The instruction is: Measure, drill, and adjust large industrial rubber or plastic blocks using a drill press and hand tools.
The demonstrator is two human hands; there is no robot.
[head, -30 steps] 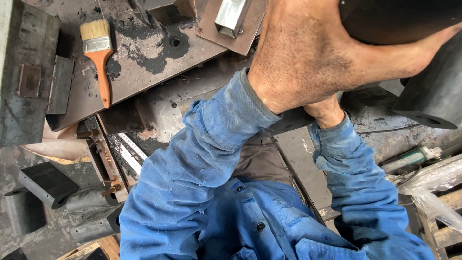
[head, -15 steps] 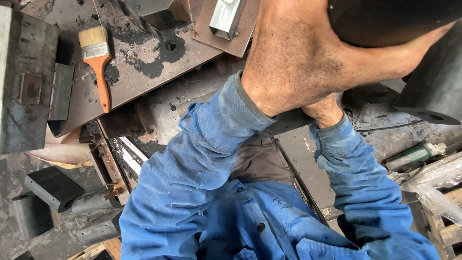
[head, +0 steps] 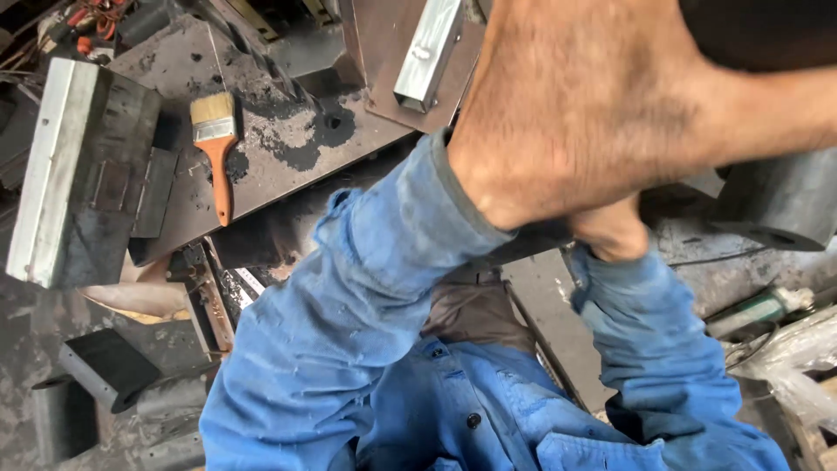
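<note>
My left hand (head: 575, 113) fills the upper middle of the view, very close to the camera, its back toward me. Its fingers stretch right along the underside of a dark curved object (head: 758, 30) at the top right and seem to grip it. My right hand (head: 615, 231) sits just below, mostly hidden by the left hand; only a knuckled patch shows above its blue cuff. Both arms wear blue work sleeves (head: 349, 314).
A paintbrush with an orange handle (head: 218, 157) lies on a sooty steel plate (head: 288, 131). A square metal tube (head: 427, 52) rests on a brown plate at the top. A grey steel block (head: 78, 174) stands left, a dark metal piece (head: 776, 205) right.
The view has shifted, so the brush and plates sit lower in the picture and more of the grey block shows. Both hands keep their pose near the dark object.
</note>
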